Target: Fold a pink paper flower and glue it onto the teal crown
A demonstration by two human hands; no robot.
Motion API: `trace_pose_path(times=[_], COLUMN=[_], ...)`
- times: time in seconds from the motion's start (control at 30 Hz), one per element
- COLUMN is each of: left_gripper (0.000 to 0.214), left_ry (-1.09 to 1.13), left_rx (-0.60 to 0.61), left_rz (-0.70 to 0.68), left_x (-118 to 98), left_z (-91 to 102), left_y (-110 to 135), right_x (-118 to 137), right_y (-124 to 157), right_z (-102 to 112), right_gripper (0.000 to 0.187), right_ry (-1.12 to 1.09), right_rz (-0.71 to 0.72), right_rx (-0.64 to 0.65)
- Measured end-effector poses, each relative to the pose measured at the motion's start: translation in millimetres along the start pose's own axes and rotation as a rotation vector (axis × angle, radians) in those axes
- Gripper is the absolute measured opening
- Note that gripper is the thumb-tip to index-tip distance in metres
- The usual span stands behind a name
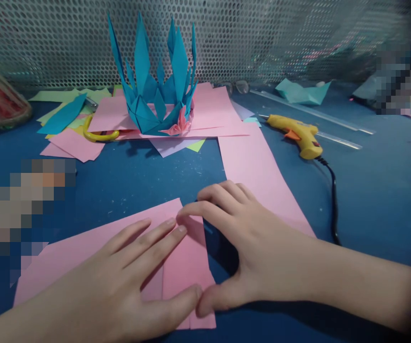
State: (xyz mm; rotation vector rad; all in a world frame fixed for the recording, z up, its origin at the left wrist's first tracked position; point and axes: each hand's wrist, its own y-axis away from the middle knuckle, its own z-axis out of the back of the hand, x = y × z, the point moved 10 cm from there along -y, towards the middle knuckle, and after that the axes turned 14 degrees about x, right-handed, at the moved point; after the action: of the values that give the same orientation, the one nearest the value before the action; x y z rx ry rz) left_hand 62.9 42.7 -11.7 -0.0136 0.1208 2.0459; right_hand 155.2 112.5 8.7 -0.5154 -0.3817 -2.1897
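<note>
A pink sheet of paper point(84, 252) lies on the blue table near me, with its right end folded over into a flap point(187, 262). My left hand point(126, 271) lies flat on the sheet, fingers stretched out and pressing beside the fold. My right hand point(241, 243) rests at the flap's right edge, its index fingertip on the top corner and its thumb on the lower edge, next to my left thumb. Neither hand grips anything.
A tall blue origami crown point(155, 90) stands on pink sheets at the back. A long pink strip point(258, 176) runs toward my right hand. A yellow glue gun point(298, 136) with a black cord lies right. Yellow scissors point(96, 135) and coloured paper scraps lie left.
</note>
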Motion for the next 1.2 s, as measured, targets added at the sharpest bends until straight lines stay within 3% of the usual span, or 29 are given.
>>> trace_pose_path(times=[0.27, 0.4, 0.47, 0.6, 0.63, 0.7, 0.73, 0.8, 1.0, 1.07, 1.1, 1.13, 1.17, 1.2], left_gripper=[0.057, 0.044, 0.047, 0.068, 0.067, 0.062, 0.058, 0.051, 0.043, 0.044, 0.045, 0.048, 0.05, 0.052], left_ry=[-0.002, 0.047, 0.027, 0.001, 0.012, 0.034, 0.051, 0.076, 0.089, 0.085, 0.078, 0.068, 0.06, 0.057], left_rx=[0.011, -0.034, -0.04, -0.004, -0.003, -0.009, -0.017, -0.023, -0.042, -0.053, -0.053, -0.048, -0.04, -0.03], left_rz=[0.048, 0.063, 0.056, 0.023, 0.026, 0.03, 0.036, 0.038, 0.047, 0.063, 0.08, 0.107, 0.138, 0.168], left_x=[6.6, 12.3, 12.5, 10.0, 10.4, 10.2, 10.3, 8.7, 5.8, 7.6, 9.2, 11.7, 14.5, 17.3], left_z=[13.7, 18.4, 17.4, 8.1, 6.8, 6.3, 7.2, 9.4, 16.4, 17.3, 17.0, 16.1, 14.9, 13.5], left_y=[-3.5, -3.9, -1.4, 3.6, 4.3, 4.6, 4.4, 3.6, 2.2, 2.1, 2.1, 2.1, 2.2, 2.4], right_x=[10.3, 11.5, 20.3, 63.1, 64.6, 51.7, 54.6, 70.8, 76.5, 85.6, 84.2, 71.3, 63.8, 65.4], right_y=[7.3, 9.2, 11.3, 31.6, 33.3, 30.5, 33.9, 48.9, 64.4, 71.5, 64.3, 47.2, 42.2, 42.3], right_z=[-9.1, -3.0, 3.7, -6.1, -9.3, -6.5, -9.0, -15.9, -19.5, -20.8, -18.7, -13.9, -4.8, -0.9], right_gripper=[0.098, 0.095, 0.077, 0.01, 0.011, 0.018, 0.021, 0.026, 0.04, 0.042, 0.036, 0.029, 0.022, 0.017], right_ry=[0.064, 0.057, 0.082, 0.276, 0.303, 0.325, 0.376, 0.499, 0.647, 0.682, 0.678, 0.667, 0.638, 0.622], right_rz=[0.07, 0.143, 0.242, 0.61, 0.59, 0.389, 0.414, 0.655, 0.887, 0.907, 0.793, 0.54, 0.406, 0.423], right_rx=[0.009, -0.028, -0.069, -0.046, -0.043, -0.105, -0.123, -0.18, -0.304, -0.351, -0.329, -0.266, -0.289, -0.296])
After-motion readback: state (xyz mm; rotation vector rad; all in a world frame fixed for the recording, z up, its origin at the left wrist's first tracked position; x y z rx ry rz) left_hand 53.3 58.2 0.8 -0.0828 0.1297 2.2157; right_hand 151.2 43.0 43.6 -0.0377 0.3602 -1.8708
